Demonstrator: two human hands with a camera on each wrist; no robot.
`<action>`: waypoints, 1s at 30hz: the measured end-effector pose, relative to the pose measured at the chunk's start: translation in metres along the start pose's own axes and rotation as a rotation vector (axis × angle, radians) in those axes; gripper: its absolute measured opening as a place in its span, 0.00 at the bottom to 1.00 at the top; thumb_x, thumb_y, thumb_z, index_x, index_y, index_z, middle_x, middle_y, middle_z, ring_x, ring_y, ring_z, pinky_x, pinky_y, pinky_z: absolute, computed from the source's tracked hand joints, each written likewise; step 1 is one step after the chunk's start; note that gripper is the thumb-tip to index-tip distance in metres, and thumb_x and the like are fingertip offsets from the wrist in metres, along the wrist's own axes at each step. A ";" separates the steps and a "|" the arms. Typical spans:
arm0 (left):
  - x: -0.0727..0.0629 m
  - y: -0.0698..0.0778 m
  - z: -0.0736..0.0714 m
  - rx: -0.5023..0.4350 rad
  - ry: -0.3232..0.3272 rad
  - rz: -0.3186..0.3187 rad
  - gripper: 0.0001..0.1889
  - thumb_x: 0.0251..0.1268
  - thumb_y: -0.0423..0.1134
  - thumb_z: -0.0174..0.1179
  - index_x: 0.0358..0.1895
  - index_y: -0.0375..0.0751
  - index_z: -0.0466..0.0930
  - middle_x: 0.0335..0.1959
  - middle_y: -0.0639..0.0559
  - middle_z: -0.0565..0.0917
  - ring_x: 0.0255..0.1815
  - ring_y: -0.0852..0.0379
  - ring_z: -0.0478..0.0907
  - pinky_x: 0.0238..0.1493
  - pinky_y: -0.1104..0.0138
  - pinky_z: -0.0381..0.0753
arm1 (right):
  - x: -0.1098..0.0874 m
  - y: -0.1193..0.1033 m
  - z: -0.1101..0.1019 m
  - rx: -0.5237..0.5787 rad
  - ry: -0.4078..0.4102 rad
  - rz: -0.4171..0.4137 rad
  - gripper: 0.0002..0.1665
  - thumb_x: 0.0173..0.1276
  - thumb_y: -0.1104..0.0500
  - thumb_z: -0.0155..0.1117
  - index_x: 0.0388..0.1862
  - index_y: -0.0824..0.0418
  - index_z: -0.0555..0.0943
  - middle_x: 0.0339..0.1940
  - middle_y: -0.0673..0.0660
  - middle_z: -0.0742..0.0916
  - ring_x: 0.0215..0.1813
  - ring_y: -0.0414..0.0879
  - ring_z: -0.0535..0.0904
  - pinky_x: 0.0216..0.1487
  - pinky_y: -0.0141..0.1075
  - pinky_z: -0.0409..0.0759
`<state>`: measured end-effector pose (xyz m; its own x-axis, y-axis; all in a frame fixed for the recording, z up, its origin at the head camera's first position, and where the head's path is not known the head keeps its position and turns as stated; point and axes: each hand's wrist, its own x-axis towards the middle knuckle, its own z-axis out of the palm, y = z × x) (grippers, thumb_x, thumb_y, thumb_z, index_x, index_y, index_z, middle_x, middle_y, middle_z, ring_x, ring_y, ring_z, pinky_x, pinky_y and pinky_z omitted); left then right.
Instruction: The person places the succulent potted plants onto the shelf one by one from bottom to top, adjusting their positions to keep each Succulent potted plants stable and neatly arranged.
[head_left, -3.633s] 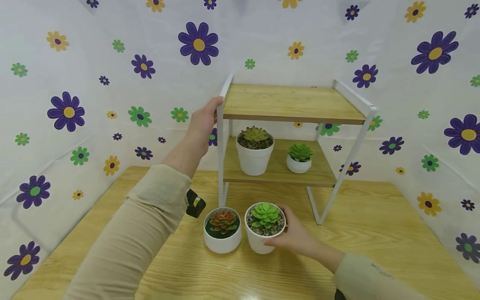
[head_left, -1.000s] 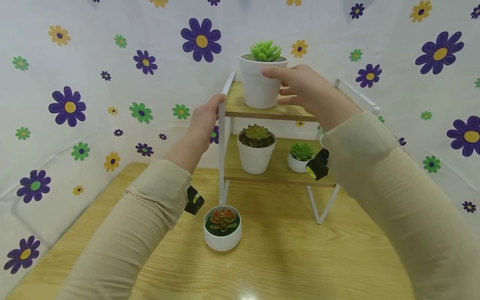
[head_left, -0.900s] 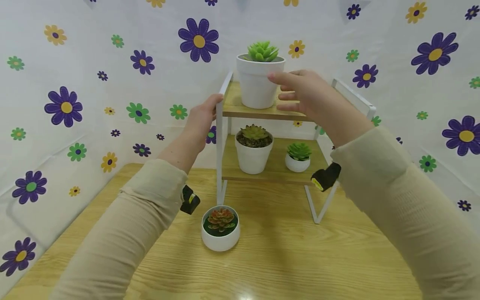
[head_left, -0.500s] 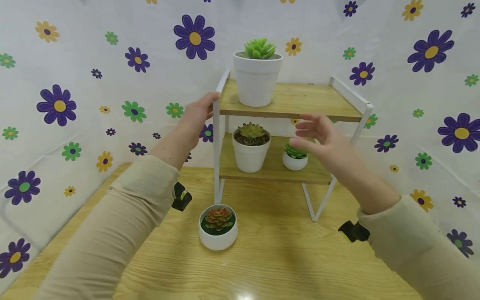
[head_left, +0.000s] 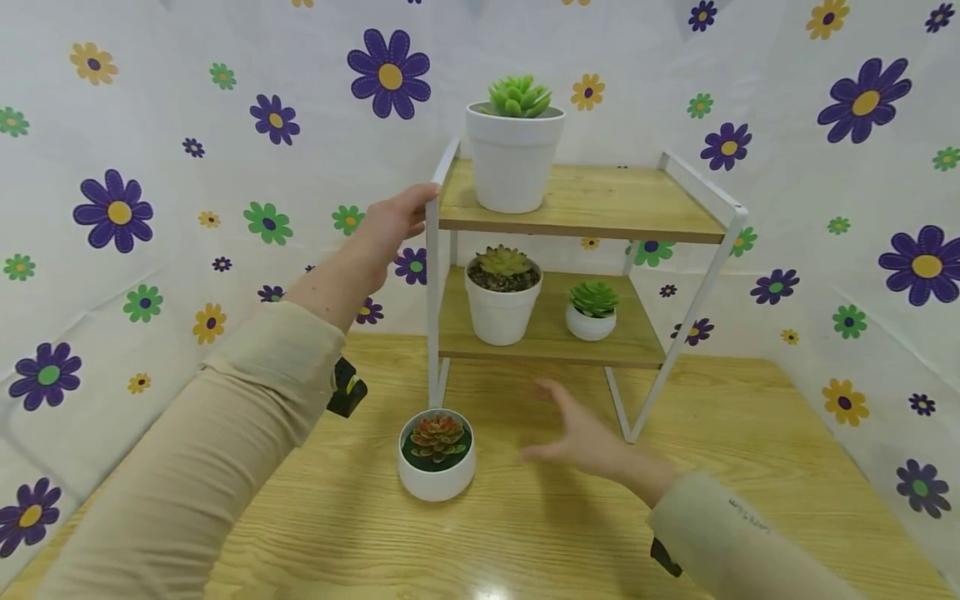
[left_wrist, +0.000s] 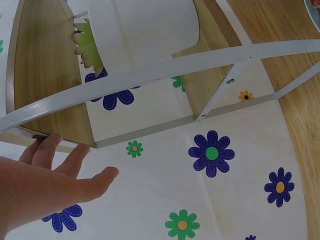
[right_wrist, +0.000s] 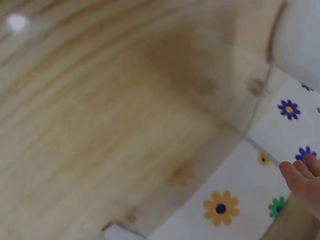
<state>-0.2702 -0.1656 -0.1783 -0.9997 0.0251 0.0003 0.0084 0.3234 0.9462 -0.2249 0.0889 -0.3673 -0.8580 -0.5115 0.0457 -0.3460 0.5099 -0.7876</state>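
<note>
My left hand point(head_left: 382, 229) rests its fingertips on the upper left side rail of a two-tier shelf rack point(head_left: 622, 196); the left wrist view shows the fingers point(left_wrist: 72, 160) against the frame and one digit standing off it. Low over the table, my right hand point(head_left: 577, 429) has its fingers spread and holds nothing. To its left sits a low white pot with a reddish succulent point(head_left: 437, 471). A tall white pot with a bright green succulent point(head_left: 513, 162) stands at the left of the top board. On the lower board are a white pot with an olive-green succulent point(head_left: 501, 312) and a small round-potted green succulent point(head_left: 591, 321).
The rack's white metal legs point(head_left: 651, 392) stand on a wood-grain table point(head_left: 720, 500). A white sheet with printed flowers point(head_left: 285, 50) hangs behind and along both sides. Wood grain fills most of the right wrist view, blurred in places.
My right hand carried the bright green succulent from the table up to the top board and let it go. It then came back down, beside the reddish succulent. My left hand stayed at the rail.
</note>
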 end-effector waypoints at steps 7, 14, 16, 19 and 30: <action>0.000 0.000 -0.006 0.037 -0.038 0.015 0.30 0.69 0.62 0.38 0.69 0.55 0.62 0.74 0.57 0.57 0.76 0.53 0.51 0.74 0.46 0.42 | 0.017 0.009 0.041 -0.018 -0.112 0.038 0.62 0.49 0.49 0.76 0.72 0.68 0.49 0.70 0.68 0.65 0.71 0.63 0.59 0.69 0.56 0.60; 0.002 0.001 -0.007 0.055 -0.074 0.019 0.30 0.69 0.63 0.37 0.70 0.56 0.59 0.74 0.57 0.56 0.76 0.52 0.49 0.74 0.45 0.41 | 0.029 0.009 0.065 -0.052 -0.177 0.041 0.68 0.47 0.48 0.77 0.74 0.68 0.43 0.71 0.69 0.63 0.71 0.63 0.60 0.69 0.54 0.62; 0.003 0.002 -0.008 0.061 -0.087 0.014 0.31 0.69 0.63 0.37 0.71 0.56 0.58 0.75 0.57 0.56 0.76 0.53 0.49 0.74 0.45 0.41 | 0.031 0.010 0.069 -0.045 -0.171 0.039 0.69 0.46 0.49 0.78 0.74 0.68 0.43 0.71 0.70 0.63 0.71 0.63 0.60 0.69 0.55 0.62; 0.003 0.004 -0.011 0.077 -0.108 0.008 0.31 0.69 0.63 0.37 0.71 0.55 0.58 0.75 0.57 0.55 0.76 0.53 0.49 0.74 0.45 0.40 | 0.035 0.012 0.074 -0.043 -0.160 0.038 0.68 0.45 0.49 0.78 0.74 0.68 0.44 0.70 0.69 0.65 0.71 0.62 0.60 0.69 0.54 0.62; 0.003 0.006 -0.013 0.087 -0.126 -0.013 0.31 0.69 0.63 0.38 0.72 0.56 0.56 0.75 0.58 0.55 0.77 0.54 0.48 0.74 0.46 0.40 | 0.046 0.004 0.091 0.089 -0.148 -0.010 0.65 0.42 0.52 0.80 0.72 0.65 0.50 0.67 0.60 0.72 0.68 0.52 0.67 0.70 0.48 0.61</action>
<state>-0.2733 -0.1756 -0.1683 -0.9889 0.1369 -0.0571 0.0032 0.4047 0.9144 -0.2314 0.0049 -0.4244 -0.7874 -0.6156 -0.0319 -0.3137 0.4448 -0.8389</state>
